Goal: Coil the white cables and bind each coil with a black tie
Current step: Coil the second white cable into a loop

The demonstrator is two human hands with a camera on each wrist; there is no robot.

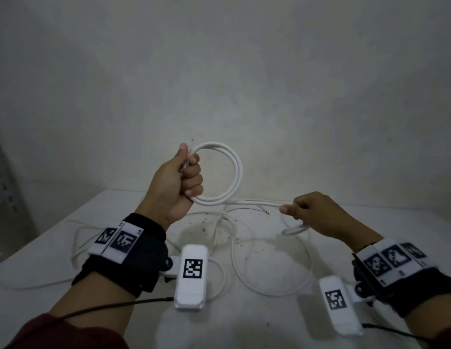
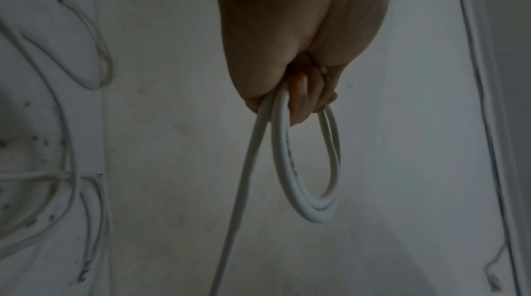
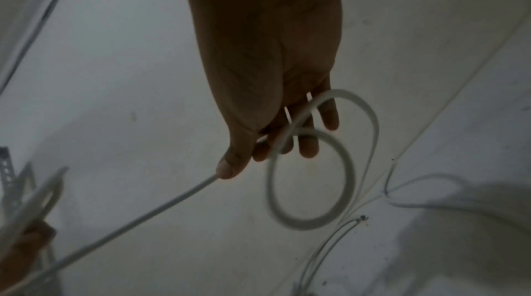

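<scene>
A thick white cable (image 1: pixel 238 172) is wound into a round coil of two or three turns, held up above the table. My left hand (image 1: pixel 186 177) grips the coil (image 2: pixel 304 187) in a fist at its left side, with the plug end sticking up past the thumb. From the coil's bottom the cable runs right to my right hand (image 1: pixel 292 206), which pinches it between thumb and fingers. Behind that hand (image 3: pixel 258 153) the cable's slack curls into a small loop (image 3: pixel 310 178). No black tie shows in any view.
Several thinner white cables (image 1: pixel 234 260) lie tangled on the white table (image 1: pixel 43 260), between and below my hands. Dark specks dot the tabletop near its middle. A pale wall (image 1: pixel 244 71) stands close behind the table. A grey metal rack (image 1: pixel 5 187) is at far left.
</scene>
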